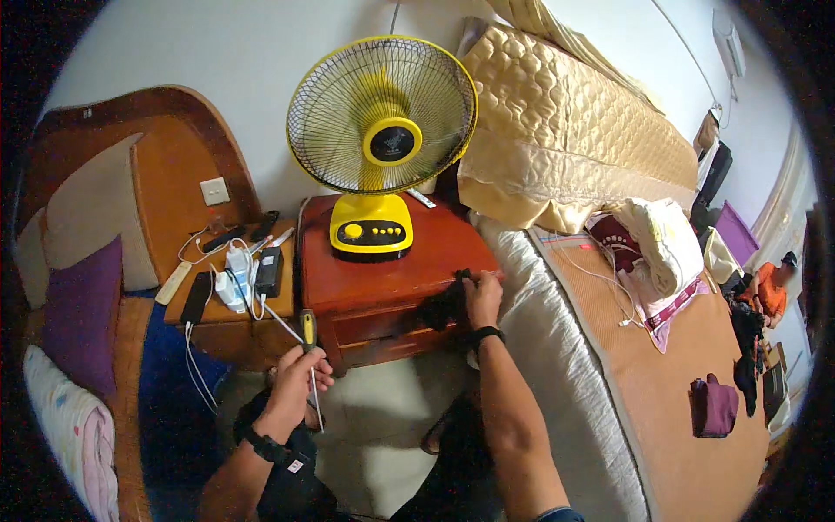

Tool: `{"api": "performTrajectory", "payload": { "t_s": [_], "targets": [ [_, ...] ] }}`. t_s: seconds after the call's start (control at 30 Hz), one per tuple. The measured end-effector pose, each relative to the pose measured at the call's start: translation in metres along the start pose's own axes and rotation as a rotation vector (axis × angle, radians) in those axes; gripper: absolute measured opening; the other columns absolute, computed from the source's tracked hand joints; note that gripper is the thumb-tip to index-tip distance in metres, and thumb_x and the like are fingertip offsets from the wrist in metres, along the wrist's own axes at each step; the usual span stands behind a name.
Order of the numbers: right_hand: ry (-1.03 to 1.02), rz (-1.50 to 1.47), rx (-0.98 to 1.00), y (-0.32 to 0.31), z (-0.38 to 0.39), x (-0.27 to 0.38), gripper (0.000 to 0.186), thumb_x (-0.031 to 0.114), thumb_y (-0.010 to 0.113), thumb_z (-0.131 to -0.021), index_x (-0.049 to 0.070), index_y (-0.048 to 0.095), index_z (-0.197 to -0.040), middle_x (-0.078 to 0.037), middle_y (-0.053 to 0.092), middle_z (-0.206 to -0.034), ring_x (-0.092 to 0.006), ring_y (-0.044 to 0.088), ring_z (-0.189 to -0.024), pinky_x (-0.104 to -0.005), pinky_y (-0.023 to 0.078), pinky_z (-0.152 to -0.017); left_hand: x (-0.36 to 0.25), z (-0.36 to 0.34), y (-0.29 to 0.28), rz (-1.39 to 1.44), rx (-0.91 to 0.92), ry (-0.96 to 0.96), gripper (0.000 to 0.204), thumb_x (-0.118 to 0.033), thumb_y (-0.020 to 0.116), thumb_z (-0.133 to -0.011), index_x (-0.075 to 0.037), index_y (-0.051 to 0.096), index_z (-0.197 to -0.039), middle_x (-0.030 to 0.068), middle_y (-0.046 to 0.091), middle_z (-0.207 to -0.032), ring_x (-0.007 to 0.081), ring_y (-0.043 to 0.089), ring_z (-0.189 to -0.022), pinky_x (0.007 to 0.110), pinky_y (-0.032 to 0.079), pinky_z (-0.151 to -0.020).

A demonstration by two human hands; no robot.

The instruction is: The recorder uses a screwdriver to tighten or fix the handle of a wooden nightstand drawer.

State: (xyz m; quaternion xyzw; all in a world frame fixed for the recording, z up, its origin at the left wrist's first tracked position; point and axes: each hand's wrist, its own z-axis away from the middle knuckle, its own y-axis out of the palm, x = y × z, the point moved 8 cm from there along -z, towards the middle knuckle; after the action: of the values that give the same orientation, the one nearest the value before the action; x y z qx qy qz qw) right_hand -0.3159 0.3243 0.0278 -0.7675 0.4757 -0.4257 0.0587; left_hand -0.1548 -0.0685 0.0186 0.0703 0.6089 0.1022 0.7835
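Note:
My left hand (pixel 289 391) is closed round a screwdriver (pixel 308 327); its yellow-and-black handle points up and the thin metal shaft runs down below my fingers. At the front right of a red wooden nightstand (pixel 383 291), my right hand (pixel 484 300) grips a black cloth (pixel 442 306), which lies bunched over the front edge. A yellow table fan (pixel 370 228) with a round wire guard stands upright on the nightstand, its knob and buttons facing me. Neither hand touches the fan. Behind the fan base lies a white remote control (pixel 421 198).
On the left, a small wooden cabinet (pixel 222 329) holds a power strip (pixel 238 270), chargers and tangled cables. A bed (pixel 661 383) with a tan mat extends along the right, bearing folded bedding (pixel 665 248) and a maroon cloth (pixel 715 407). Another person (pixel 769 291) in orange is far right.

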Motion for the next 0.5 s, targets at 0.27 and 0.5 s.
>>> {"api": "performTrajectory", "payload": {
  "t_s": [0.27,0.5],
  "targets": [
    [0.197,0.037,-0.107,-0.016,-0.03,-0.049,0.02,0.015,0.072,-0.082,-0.002,0.066,-0.09,-0.022,0.067,-0.089,-0.0412,0.063,-0.087,-0.0465,0.049,-0.078,0.039,-0.024,0.031,0.001,0.056,-0.125,0.02,-0.027,0.06,-0.094,-0.008,0.058,-0.094,0.0044,0.063,-0.076,0.0163,0.062,-0.063,0.028,0.046,-0.056],
    [0.263,0.037,-0.231,-0.014,-0.035,-0.076,0.022,0.02,0.075,-0.081,0.0,0.069,-0.09,-0.017,0.07,-0.082,-0.0307,0.068,-0.075,-0.0381,0.052,-0.073,0.043,-0.028,0.031,0.033,0.072,-0.148,0.019,-0.027,0.058,-0.096,-0.008,0.058,-0.095,0.0042,0.063,-0.077,0.0166,0.062,-0.064,0.028,0.046,-0.056]
  ]
}}
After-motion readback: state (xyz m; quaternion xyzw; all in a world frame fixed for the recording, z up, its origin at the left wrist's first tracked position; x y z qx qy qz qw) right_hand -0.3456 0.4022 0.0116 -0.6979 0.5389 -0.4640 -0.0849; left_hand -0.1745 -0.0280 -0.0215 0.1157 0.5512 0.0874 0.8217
